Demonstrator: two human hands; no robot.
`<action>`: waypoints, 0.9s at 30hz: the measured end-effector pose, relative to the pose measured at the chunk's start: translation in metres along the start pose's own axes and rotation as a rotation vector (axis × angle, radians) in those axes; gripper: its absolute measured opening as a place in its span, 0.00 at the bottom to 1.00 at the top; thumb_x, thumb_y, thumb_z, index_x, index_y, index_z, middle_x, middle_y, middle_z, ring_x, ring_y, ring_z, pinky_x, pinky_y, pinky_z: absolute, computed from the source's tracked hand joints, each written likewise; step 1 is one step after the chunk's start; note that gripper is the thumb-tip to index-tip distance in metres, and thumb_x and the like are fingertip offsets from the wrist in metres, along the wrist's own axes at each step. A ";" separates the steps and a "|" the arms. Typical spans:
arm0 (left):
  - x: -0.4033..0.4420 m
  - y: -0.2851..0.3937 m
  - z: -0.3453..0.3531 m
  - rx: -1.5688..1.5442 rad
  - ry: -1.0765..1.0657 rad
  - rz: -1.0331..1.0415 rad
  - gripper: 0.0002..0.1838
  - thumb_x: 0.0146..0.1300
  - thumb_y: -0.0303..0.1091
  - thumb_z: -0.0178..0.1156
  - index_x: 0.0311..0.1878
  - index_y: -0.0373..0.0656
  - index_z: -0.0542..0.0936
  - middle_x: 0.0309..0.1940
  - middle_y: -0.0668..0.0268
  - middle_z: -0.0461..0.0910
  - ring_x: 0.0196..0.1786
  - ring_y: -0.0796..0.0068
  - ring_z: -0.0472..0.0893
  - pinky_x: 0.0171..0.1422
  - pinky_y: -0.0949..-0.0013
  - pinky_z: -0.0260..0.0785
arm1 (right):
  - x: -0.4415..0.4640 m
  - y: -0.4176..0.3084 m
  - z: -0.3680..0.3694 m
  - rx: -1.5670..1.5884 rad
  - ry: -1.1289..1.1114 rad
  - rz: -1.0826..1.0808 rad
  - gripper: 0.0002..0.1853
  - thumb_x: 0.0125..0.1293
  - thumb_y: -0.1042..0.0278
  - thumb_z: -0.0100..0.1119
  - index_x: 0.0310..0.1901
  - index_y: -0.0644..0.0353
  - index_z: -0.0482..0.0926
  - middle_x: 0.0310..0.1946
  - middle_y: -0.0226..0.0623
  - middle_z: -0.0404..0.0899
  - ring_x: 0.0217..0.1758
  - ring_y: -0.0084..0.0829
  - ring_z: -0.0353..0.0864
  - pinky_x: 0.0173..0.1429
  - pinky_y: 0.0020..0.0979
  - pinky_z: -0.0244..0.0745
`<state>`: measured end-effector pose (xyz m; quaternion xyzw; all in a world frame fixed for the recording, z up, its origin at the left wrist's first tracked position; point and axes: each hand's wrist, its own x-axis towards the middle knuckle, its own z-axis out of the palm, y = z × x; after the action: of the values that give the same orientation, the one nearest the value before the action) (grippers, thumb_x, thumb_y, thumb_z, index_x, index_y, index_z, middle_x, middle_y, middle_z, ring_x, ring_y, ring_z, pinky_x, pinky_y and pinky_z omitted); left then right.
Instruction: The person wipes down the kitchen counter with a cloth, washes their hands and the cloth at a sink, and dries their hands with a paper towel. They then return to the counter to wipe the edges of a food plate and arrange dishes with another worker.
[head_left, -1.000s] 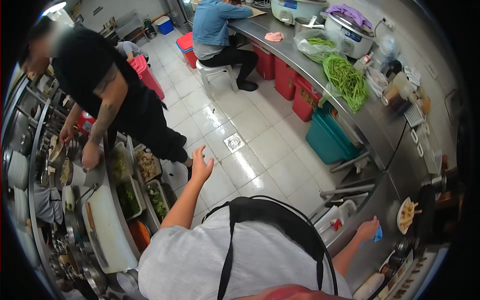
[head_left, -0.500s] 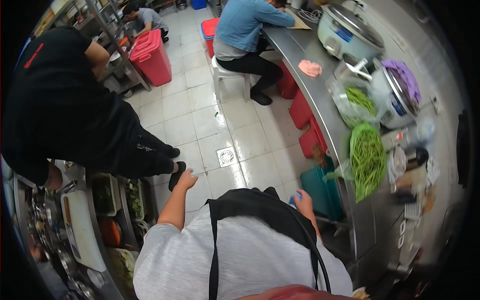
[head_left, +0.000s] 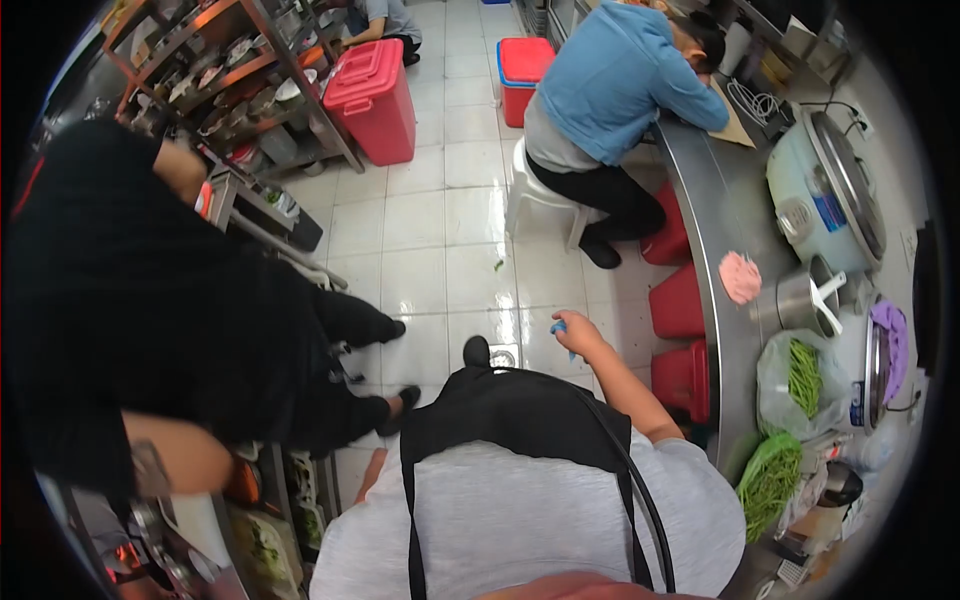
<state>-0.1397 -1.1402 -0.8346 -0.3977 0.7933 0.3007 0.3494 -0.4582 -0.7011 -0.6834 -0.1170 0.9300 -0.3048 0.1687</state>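
Note:
My right hand (head_left: 580, 335) is out in front of me over the tiled floor, its fingers closed around a small blue thing (head_left: 560, 328). Part of the blue thing hangs below the fingers; it looks thin and soft, but I cannot make out its kind. Only a strip of my left forearm (head_left: 371, 474) shows beside my black apron (head_left: 510, 420), and the left hand itself is hidden. A floor drain (head_left: 503, 356) lies just ahead of my shoe (head_left: 477, 352).
A person in black (head_left: 170, 340) stands close on my left. Someone in a blue jacket sits on a white stool (head_left: 530, 200), leaning on the steel counter (head_left: 730, 205). Green beans (head_left: 770, 485), a pink cloth (head_left: 740, 277) and rice cookers are there. A red bin (head_left: 372, 100) stands ahead.
I have moved forward along the floor, and the counter things sit nearer. My right hand has swung forward with the blue thing. My left hand has gone out of sight.

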 end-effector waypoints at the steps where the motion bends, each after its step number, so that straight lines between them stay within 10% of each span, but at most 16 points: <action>1: 0.012 0.018 -0.006 -0.014 0.002 0.015 0.27 0.45 0.43 0.57 0.45 0.32 0.70 0.42 0.48 0.72 0.47 0.57 0.72 0.50 0.64 0.64 | 0.020 -0.011 0.003 0.007 -0.020 -0.009 0.18 0.46 0.69 0.52 0.42 0.59 0.73 0.38 0.47 0.73 0.42 0.44 0.72 0.47 0.35 0.68; 12: 0.143 0.299 -0.178 -0.312 0.334 0.266 0.25 0.45 0.41 0.57 0.44 0.33 0.70 0.40 0.49 0.74 0.45 0.57 0.73 0.48 0.66 0.64 | 0.252 -0.066 -0.069 0.001 -0.154 -0.074 0.19 0.45 0.67 0.52 0.43 0.58 0.72 0.36 0.46 0.75 0.41 0.42 0.73 0.46 0.35 0.68; 27: 0.233 0.464 -0.298 -0.305 0.304 -0.045 0.21 0.45 0.39 0.56 0.40 0.33 0.73 0.36 0.49 0.75 0.42 0.55 0.74 0.48 0.63 0.65 | 0.633 -0.129 -0.187 0.126 -0.267 -0.213 0.19 0.46 0.66 0.53 0.42 0.60 0.72 0.34 0.45 0.76 0.38 0.39 0.75 0.44 0.32 0.69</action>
<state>-0.7264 -1.2299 -0.7553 -0.5045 0.7731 0.3457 0.1680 -1.0953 -0.9072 -0.6174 -0.2434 0.8608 -0.3605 0.2642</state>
